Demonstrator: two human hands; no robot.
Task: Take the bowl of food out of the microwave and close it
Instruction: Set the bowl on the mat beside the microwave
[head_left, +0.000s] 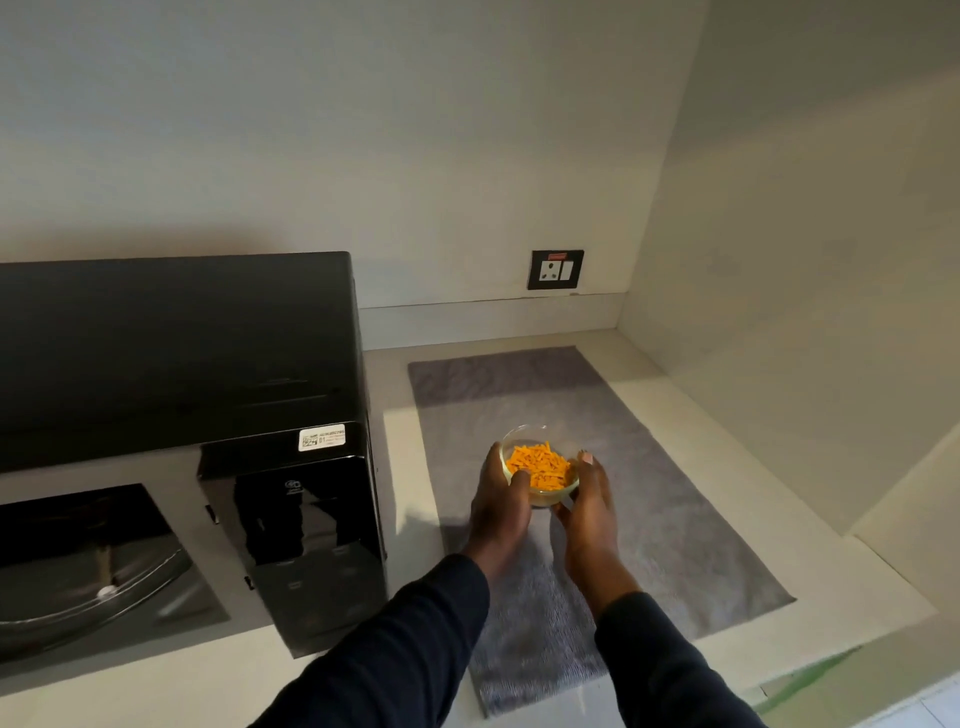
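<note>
Grip: both hands clasp the glass bowl (540, 470) between them.
Left hand (501, 501): wrapped round the bowl's left side, thumb on the near rim.
Right hand (589, 512): pressed to the bowl's right side, fingers pointing away.
Bowl: clear, holding orange strips of food (540, 467), over the grey towel (649, 493); whether it rests on the towel cannot be told.
Sleeves: dark, reaching both wrists.
Microwave (182, 364): black, left of the towel on the pale counter (400, 395), its cavity (93, 561) in view.
Wall socket (555, 269): above the counter, behind the towel.
</note>
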